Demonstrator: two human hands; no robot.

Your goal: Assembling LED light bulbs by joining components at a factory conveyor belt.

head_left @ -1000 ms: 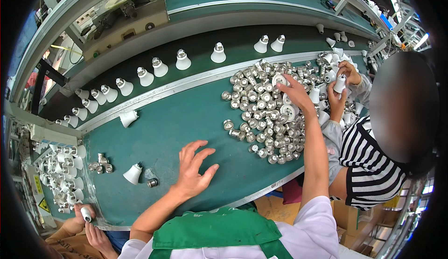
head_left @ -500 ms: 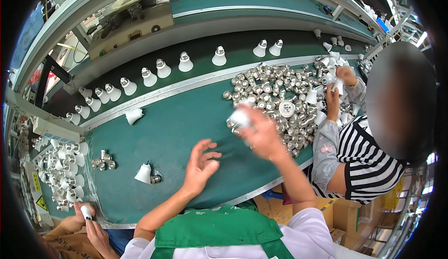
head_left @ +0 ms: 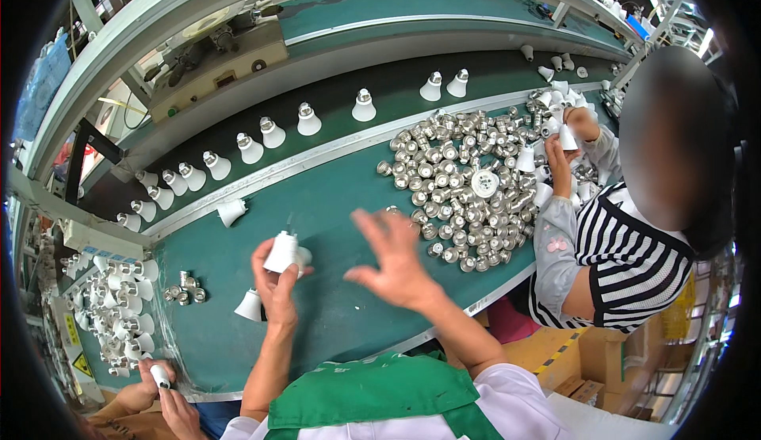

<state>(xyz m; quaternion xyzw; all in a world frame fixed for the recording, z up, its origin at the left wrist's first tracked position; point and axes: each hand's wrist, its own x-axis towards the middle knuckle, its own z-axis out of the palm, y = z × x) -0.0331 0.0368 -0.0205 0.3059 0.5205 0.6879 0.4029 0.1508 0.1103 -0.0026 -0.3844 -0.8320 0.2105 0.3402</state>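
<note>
My left hand (head_left: pixel 276 289) is closed around a white cone-shaped bulb housing (head_left: pixel 281 253), held above the green work surface with thin wires blurred at its top. To its right, my right hand (head_left: pixel 396 265) is in the air, fingers spread and holding nothing, slightly smeared by motion. Beside my left wrist, another white bulb housing (head_left: pixel 249 305) stands on the surface, partly hidden. A big heap of silvery metal screw caps (head_left: pixel 468 194) spreads to the right of my right hand.
A row of capped white bulb housings (head_left: pixel 307 120) stands on the dark belt behind the metal rail. Several loose caps (head_left: pixel 185 288) and piled housings (head_left: pixel 119 305) are at left. Co-workers' hands hold housings at right (head_left: pixel 564 151) and lower left (head_left: pixel 162 388). One housing (head_left: pixel 231 212) lies near the rail.
My right hand has come left and down from the cap heap, its fingers now spread without the white piece it held. My left hand, empty before, has moved left and grips a bulb housing.
</note>
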